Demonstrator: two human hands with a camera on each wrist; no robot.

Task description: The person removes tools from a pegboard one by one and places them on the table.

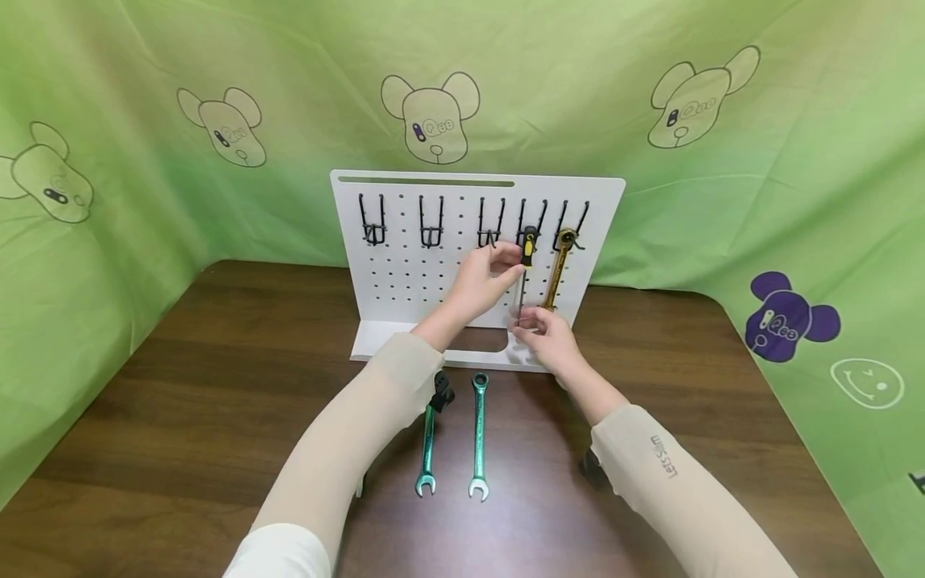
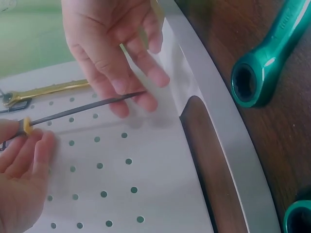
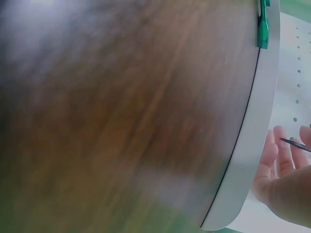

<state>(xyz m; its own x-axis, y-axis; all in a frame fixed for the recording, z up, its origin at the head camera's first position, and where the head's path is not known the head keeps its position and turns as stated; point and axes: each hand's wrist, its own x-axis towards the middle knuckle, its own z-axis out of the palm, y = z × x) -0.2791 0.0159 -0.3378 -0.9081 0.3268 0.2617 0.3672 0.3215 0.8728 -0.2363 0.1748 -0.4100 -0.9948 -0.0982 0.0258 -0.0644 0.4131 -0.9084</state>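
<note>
A screwdriver (image 1: 528, 247) with a black and yellow handle and a thin dark shaft hangs tip down at the fourth hook from the left. My left hand (image 1: 478, 279) pinches the lower end of its handle between thumb and fingers. Lower down, my right hand (image 1: 551, 340) has thumb and fingers around the shaft near the tip, as the left wrist view also shows with the right hand (image 2: 114, 53). Just right of the screwdriver, a gold ratchet wrench (image 1: 556, 277) hangs on the last hook.
Behind both hands stands a white pegboard (image 1: 397, 297) with several black hooks (image 1: 431, 221). In front of it, a green wrench (image 1: 480, 433) lies on the brown table (image 1: 238, 377). Another green wrench (image 1: 428, 457) is partly covered by the left forearm. Green curtains surround the table.
</note>
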